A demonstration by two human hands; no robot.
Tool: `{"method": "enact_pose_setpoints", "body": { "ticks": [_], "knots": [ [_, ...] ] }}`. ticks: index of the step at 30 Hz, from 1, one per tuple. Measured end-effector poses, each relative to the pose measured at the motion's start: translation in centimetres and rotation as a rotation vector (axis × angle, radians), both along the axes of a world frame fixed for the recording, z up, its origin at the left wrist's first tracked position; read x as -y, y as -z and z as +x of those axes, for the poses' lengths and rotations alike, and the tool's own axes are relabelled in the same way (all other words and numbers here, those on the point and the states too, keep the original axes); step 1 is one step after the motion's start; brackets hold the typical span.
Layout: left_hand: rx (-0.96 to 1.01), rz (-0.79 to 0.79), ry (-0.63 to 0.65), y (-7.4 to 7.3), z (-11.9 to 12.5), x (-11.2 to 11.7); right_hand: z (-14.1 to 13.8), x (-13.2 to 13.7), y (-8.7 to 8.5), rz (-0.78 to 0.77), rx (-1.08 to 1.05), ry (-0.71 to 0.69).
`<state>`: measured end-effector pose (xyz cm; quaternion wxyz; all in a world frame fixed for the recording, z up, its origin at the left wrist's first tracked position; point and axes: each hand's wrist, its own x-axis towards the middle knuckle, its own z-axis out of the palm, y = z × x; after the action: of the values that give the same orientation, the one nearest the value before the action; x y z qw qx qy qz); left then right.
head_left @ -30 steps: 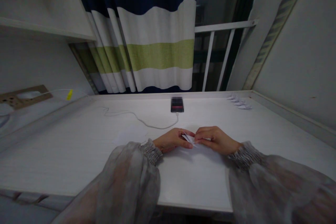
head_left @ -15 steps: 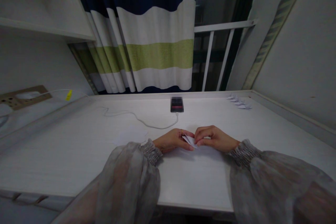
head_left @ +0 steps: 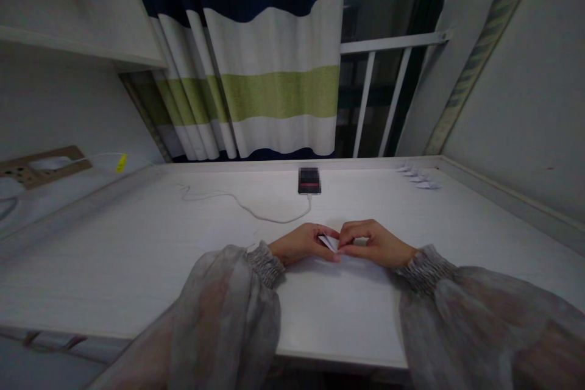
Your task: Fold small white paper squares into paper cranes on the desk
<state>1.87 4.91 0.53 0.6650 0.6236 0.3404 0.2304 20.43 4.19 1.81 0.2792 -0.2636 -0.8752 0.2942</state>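
Together, the left hand (head_left: 301, 242) and right hand (head_left: 372, 242) pinch a folded paper (head_left: 329, 242) on the bench (head_left: 137, 256); a phone (head_left: 309, 180) and cable (head_left: 247, 210) lie beyond.

Left hand (head_left: 304, 242) and right hand (head_left: 372, 242) pinching folded white paper (head_left: 329, 242) on white worktop (head_left: 137, 256), phone (head_left: 309, 180) with cable (head_left: 237, 204) behind, small folded papers (head_left: 417, 177) far right

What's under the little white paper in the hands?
The white desk lies under the folded paper. The left hand and right hand pinch it, and their fingers cover its edges.
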Motion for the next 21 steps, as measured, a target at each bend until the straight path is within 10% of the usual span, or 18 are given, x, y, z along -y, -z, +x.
{"method": "enact_pose_setpoints", "body": {
  "ticks": [21],
  "knots": [
    [-0.011, 0.051, -0.028, 0.61, -0.01, -0.40, 0.05, 0.03, 0.12, 0.152, -0.043, 0.009]
  ]
}}
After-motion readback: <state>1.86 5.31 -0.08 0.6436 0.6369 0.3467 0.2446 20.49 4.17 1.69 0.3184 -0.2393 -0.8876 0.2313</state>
